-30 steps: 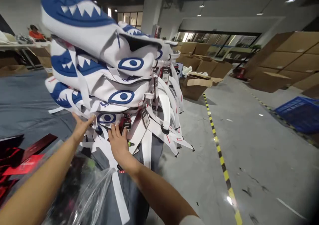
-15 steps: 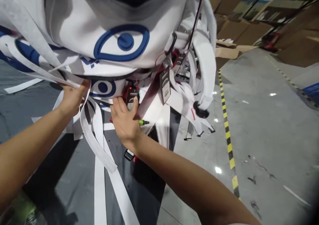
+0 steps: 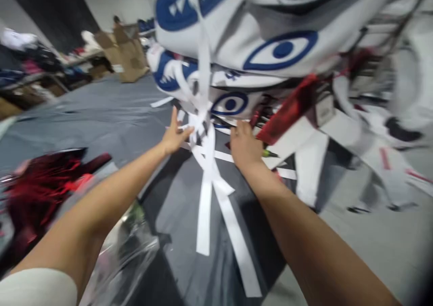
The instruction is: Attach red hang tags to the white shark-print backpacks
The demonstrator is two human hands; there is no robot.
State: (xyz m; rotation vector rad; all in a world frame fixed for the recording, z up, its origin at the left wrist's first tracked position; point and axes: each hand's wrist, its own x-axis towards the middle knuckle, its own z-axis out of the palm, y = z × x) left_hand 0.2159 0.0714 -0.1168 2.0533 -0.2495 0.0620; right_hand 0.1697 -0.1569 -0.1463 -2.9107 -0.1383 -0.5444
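Note:
A stack of white bags (image 3: 230, 78) with blue eye and toothed-mouth prints stands on a dark grey covered table. My left hand (image 3: 176, 136) is beside the stack's lower left, its thumb and fingers apart near the hanging white straps (image 3: 208, 175). Against the lower front edge of the stack lies my right hand (image 3: 246, 146), its fingers stretched forward onto the bag; the fingertips are blurred. Just right of it are a red strip (image 3: 287, 112) and a small green-and-black tip (image 3: 269, 154). A hang tag (image 3: 324, 109) dangles further right.
On the left lie shiny red packages (image 3: 43, 188) and clear plastic (image 3: 125, 252). A cardboard box (image 3: 126, 55) stands at the back of the table (image 3: 104, 103). More white straps with dark buckles (image 3: 402, 130) hang over the table's right edge, above grey floor.
The view has swung left, bringing the red packages and the box into sight. My left hand has let go of the white straps and opened. My right hand stays at the stack's lower edge.

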